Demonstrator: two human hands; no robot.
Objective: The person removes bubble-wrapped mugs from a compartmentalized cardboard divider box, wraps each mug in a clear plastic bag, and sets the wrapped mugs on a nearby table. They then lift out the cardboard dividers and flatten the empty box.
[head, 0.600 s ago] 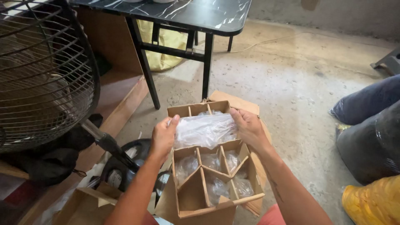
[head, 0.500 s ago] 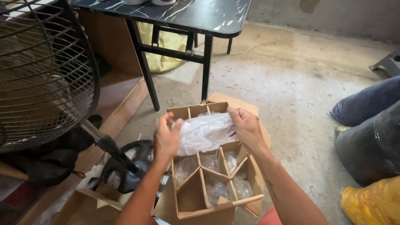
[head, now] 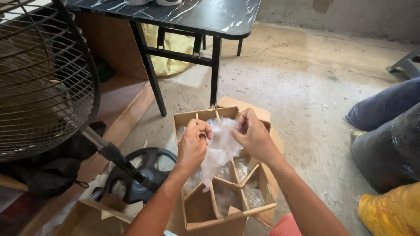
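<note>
A brown cardboard box [head: 192, 117] with cardboard dividers stands on the concrete floor in front of me. Several of its cells hold items wrapped in clear plastic. Over the box, my left hand [head: 193, 146] and my right hand [head: 253, 134] both grip a clear plastic bag [head: 220, 150] with something inside it. The bag hangs down between the hands, its lower end just above the middle cells. What the bag holds is too blurred to tell.
A large metal fan cage [head: 41, 83] on a pole with a round black base [head: 140, 172] stands at left. A black marble-look table [head: 197, 17] is behind the box. Dark and yellow sacks [head: 389, 148] lie at right. Another open carton [head: 94, 216] sits lower left.
The wrapped item has come up out of the box. Both hands have moved closer together at its top, and the plastic now hangs down instead of lying flat across the cells.
</note>
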